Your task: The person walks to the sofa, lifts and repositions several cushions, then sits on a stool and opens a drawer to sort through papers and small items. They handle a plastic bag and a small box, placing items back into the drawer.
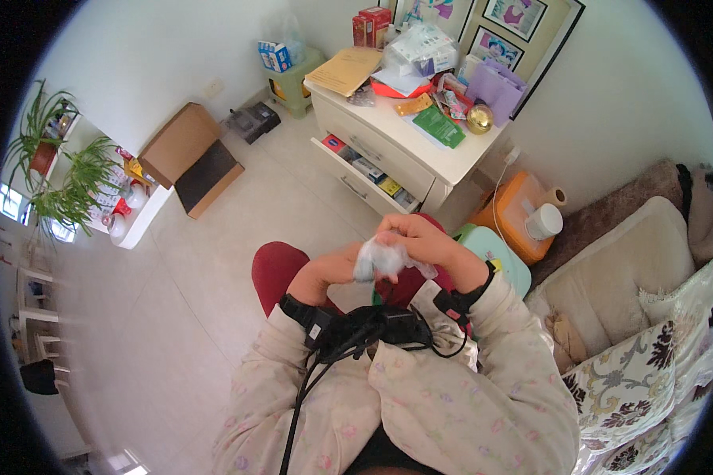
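Observation:
Above my knees, both hands meet at a crumpled clear plastic bag (386, 256) with something whitish bundled in it. My left hand (334, 265) holds the bundle from the left side, its fingers mostly hidden behind the plastic. From the upper right, my right hand (419, 239) grips the bag with bent fingers, and a loose end of the plastic (423, 270) hangs below it. What the bag contains is too blurred to tell. Black straps with cables circle both wrists.
Ahead stands a white chest of drawers (333, 110), one drawer (362, 172) pulled out with boxes inside. An open cardboard box (209, 178) lies on the tiled floor. To the right are an orange container (514, 219), a light green bin (499, 261) and a cushioned sofa (624, 267).

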The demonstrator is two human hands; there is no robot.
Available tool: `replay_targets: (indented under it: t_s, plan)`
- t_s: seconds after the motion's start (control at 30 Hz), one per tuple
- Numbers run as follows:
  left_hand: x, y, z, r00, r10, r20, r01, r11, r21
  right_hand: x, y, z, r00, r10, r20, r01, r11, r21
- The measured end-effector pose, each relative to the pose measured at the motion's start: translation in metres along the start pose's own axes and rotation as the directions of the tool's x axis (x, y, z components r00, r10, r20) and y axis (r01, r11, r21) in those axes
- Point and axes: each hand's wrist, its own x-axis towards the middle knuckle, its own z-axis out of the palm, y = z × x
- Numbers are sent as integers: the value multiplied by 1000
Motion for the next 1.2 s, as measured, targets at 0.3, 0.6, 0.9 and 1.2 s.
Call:
replay_targets:
  t_s: [0.3,0.6,0.9,1.2]
  plan:
    - [28,-38,-2,717,-49,-696,-61,989,-133,-1,42,20,924,139,-355,-86,983,160]
    - [21,-51,-5,543,135,-829,34,983,182,-1,27,36,709,-545,-447,80,693,-717]
    - [30,-49,4,448,200,-871,-37,978,205,2,46,42,874,-191,-447,108,973,-204]
    - [34,-55,10,496,133,-858,-54,991,123,5,69,22,845,-84,-527,96,995,-5]
